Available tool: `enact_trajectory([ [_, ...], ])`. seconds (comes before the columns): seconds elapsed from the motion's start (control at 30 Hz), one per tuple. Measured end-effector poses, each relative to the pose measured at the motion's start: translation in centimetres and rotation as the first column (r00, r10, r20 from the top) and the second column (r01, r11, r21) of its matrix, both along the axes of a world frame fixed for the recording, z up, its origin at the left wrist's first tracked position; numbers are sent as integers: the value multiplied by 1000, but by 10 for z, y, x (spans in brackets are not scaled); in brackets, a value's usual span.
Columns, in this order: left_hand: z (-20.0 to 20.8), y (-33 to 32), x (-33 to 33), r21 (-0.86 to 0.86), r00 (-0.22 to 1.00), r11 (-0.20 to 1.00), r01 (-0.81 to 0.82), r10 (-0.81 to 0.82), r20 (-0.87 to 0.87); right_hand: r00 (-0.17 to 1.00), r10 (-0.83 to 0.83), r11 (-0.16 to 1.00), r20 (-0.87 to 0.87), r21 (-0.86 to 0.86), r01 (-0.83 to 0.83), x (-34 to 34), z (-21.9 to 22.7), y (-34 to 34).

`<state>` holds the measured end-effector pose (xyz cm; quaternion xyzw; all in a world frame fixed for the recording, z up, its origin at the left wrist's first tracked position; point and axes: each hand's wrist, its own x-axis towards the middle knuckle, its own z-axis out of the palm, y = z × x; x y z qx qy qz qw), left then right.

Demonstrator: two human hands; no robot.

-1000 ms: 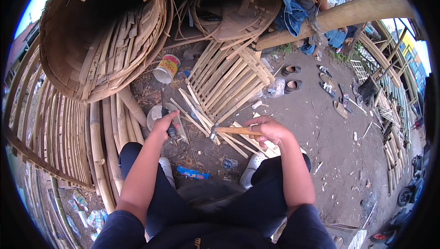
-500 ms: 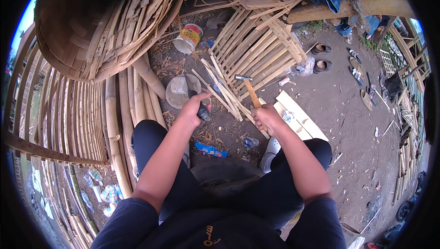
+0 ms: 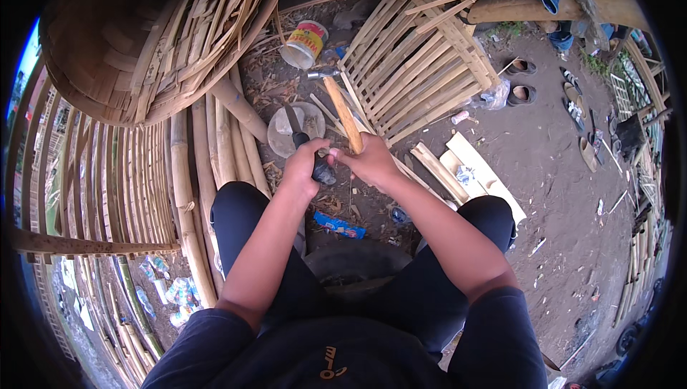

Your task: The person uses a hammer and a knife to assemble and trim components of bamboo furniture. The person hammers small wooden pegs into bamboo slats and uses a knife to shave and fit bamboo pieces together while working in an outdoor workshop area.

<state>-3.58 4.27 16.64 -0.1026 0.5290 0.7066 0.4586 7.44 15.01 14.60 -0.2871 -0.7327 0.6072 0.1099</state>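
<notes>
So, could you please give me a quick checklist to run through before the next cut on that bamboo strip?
1. Left hand gripped on the knife: ok.
2. Right hand holding the bamboo strip: ok.
3. Strip's far end lifted off the ground clutter: ok.
4. Blade pointing away from the body: ok.
5. Right fingers apart from the blade edge: cannot tell, the hands meet closely.
6. Thighs away from the knife: not ok, both hands work just above the knees.

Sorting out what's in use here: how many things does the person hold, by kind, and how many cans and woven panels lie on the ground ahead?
Knife, left hand: 1
Bamboo stick, right hand: 1
Can: 1
Woven panel: 1
Total: 4
</notes>
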Motion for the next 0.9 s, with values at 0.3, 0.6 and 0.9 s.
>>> enact_trajectory([
  [0.3, -2, -7, -12, 57, 997, 998, -20, 16, 77, 999, 41, 987, 17, -155, -37, -22, 6, -8],
  [0.6, 13, -14, -7, 29, 1000, 1000, 5, -5, -2, 991, 131, 973, 10, -190, -127, -22, 21, -8],
  [0.9, 1, -12, -9, -63, 992, 997, 49, -56, -114, 983, 175, 959, 48, -234, -159, -20, 23, -10],
])
